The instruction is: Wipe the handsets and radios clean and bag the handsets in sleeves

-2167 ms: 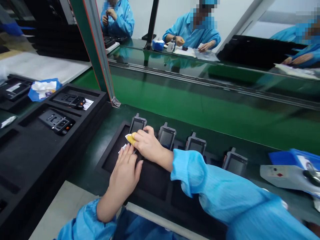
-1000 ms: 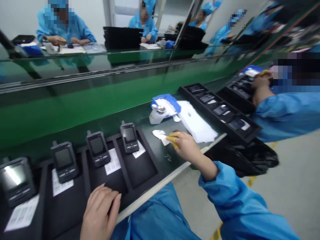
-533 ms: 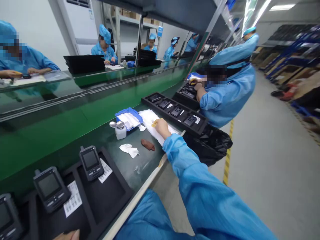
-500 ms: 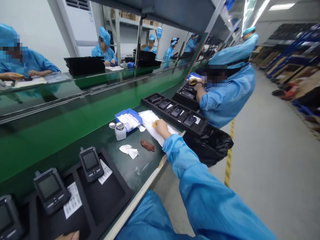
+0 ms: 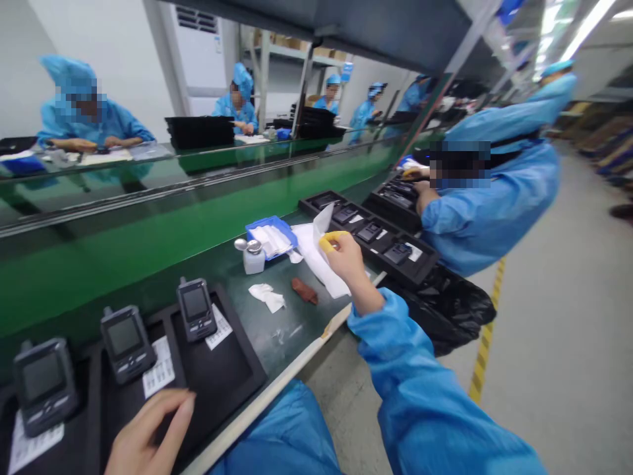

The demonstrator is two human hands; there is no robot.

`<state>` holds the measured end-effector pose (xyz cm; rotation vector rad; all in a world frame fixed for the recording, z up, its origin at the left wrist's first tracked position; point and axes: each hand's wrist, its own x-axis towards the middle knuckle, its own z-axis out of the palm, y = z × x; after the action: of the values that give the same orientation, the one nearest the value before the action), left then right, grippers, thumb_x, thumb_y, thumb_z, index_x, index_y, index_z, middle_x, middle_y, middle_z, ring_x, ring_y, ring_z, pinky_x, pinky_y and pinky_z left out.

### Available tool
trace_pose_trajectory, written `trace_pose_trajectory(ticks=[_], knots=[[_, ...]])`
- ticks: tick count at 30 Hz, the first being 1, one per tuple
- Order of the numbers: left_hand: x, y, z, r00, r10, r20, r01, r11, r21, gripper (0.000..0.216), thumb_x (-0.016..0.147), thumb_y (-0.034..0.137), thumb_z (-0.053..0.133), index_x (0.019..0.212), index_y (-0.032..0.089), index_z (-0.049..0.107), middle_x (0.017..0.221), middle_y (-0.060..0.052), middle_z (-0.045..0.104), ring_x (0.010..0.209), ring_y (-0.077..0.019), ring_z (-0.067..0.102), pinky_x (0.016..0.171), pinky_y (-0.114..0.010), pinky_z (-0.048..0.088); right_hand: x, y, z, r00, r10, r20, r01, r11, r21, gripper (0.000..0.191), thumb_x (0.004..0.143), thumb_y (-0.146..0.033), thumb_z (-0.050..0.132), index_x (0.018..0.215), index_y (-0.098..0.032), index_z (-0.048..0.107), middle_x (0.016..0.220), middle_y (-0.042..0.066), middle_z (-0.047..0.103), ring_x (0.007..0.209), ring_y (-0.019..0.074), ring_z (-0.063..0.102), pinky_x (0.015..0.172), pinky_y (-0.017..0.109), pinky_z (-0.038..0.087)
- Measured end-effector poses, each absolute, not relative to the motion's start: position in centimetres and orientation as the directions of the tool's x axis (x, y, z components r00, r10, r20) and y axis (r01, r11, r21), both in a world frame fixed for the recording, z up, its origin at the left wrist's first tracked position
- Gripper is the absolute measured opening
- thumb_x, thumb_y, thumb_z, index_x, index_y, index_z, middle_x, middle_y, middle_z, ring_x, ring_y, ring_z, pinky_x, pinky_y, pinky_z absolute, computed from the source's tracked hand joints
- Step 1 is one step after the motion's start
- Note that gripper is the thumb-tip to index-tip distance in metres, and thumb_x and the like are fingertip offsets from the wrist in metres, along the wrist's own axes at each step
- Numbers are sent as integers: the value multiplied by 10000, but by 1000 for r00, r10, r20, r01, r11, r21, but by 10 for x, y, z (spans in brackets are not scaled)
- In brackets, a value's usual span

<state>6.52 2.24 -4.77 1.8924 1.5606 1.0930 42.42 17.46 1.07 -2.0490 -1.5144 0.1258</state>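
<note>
My right hand (image 5: 343,257), with yellow finger covers (image 5: 332,239) on its fingertips, is closed in a pinch on a thin white sheet (image 5: 322,223). One end of that sheet stands raised above the white sheets (image 5: 309,247) lying on the bench. My left hand (image 5: 151,432) is over the front of the black tray (image 5: 250,366), thumb and fingers apart, with nothing seen in it. Handheld devices with screens and short antennas lie in the tray: one (image 5: 196,309) at the right, one (image 5: 127,343) in the middle, one (image 5: 45,386) at the left. Printed white labels (image 5: 159,368) lie beside them.
A small bottle with a metal lid (image 5: 254,258) stands by a blue tray of white wipes (image 5: 271,221). A crumpled white wipe (image 5: 267,297) and a brown cloth (image 5: 304,290) lie nearer. Beyond are another device tray (image 5: 415,274), a black bag (image 5: 455,307) and a co-worker (image 5: 489,198).
My right hand has risen from the white sheets, lifting one sheet's end. My left hand has come further into view over the tray. The view has shifted left.
</note>
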Motion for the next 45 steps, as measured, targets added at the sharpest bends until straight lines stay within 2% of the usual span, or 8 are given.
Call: trace_pose_trajectory(ticks=[5, 8, 11, 15, 20, 27, 37, 45], knots=[[116, 43, -24, 138, 987, -82, -84, 94, 992, 677, 667, 632, 654, 1168, 179, 614, 1167, -164, 659, 998, -291, 660, 823, -391, 558, 308, 90, 0, -452, 662, 598, 712, 671, -205, 144, 824, -225, 514, 847, -188, 650, 1007, 110, 653, 923, 224, 560, 799, 377, 458], [123, 45, -21, -64, 971, -229, -292, 201, 935, 631, 631, 570, 710, 1089, 141, 637, 1057, -142, 698, 935, -276, 667, 807, -396, 548, 258, 47, -19, -652, 543, 530, 585, 804, -104, 145, 803, -155, 504, 781, -166, 646, 845, 98, 643, 763, 202, 532, 692, 352, 443], [102, 35, -26, -241, 884, -399, -390, 288, 874, 516, 584, 517, 762, 893, 112, 678, 790, -91, 727, 723, -231, 679, 674, -343, 550, 241, 39, -22, -715, 519, 469, 466, 853, -233, 155, 838, -287, 550, 850, -180, 662, 879, 80, 647, 756, 186, 539, 673, 329, 453], [65, 17, -31, -311, 831, -461, -322, 364, 874, 487, 491, 524, 813, 734, 120, 690, 642, -55, 706, 547, -177, 627, 530, -278, 502, 241, 95, 1, -604, 628, 491, 457, 777, -433, 239, 871, -359, 527, 957, -202, 684, 913, 75, 667, 878, 190, 586, 795, 334, 476], [58, 7, -30, -189, 871, -453, -191, 420, 887, 536, 510, 649, 734, 544, 120, 656, 537, -58, 657, 488, -162, 571, 491, -263, 445, 214, 199, 22, -299, 952, 60, 817, 288, -499, 363, 851, -186, 499, 1192, -134, 609, 1165, 144, 610, 1101, 242, 540, 940, 346, 394], [49, 5, -31, -234, 855, -464, -201, 424, 883, 309, 410, 369, 822, 568, 145, 680, 502, -4, 636, 474, -122, 526, 457, -207, 372, 187, 245, 5, -251, 931, -264, 830, 66, -554, 207, 803, -282, 623, 681, -122, 669, 588, 1, 615, 535, 102, 516, 556, 237, 380], [44, 12, -44, -193, 871, -452, -303, 386, 871, 527, 496, 633, 752, 646, 130, 704, 578, -53, 674, 562, -171, 594, 567, -272, 467, 181, 240, -6, -263, 920, -289, 664, -45, -747, 224, 704, -233, 701, 531, -145, 589, 460, -54, 506, 447, 62, 398, 497, 217, 338], [47, 18, -38, -294, 858, -420, -268, 348, 898, 478, 344, 515, 843, 538, 130, 637, 538, -59, 646, 506, -167, 570, 508, -278, 459, 201, 228, 2, -252, 965, -70, 516, 73, -853, 116, 665, -261, 691, 661, -147, 673, 638, -4, 643, 604, 108, 518, 626, 242, 418]])
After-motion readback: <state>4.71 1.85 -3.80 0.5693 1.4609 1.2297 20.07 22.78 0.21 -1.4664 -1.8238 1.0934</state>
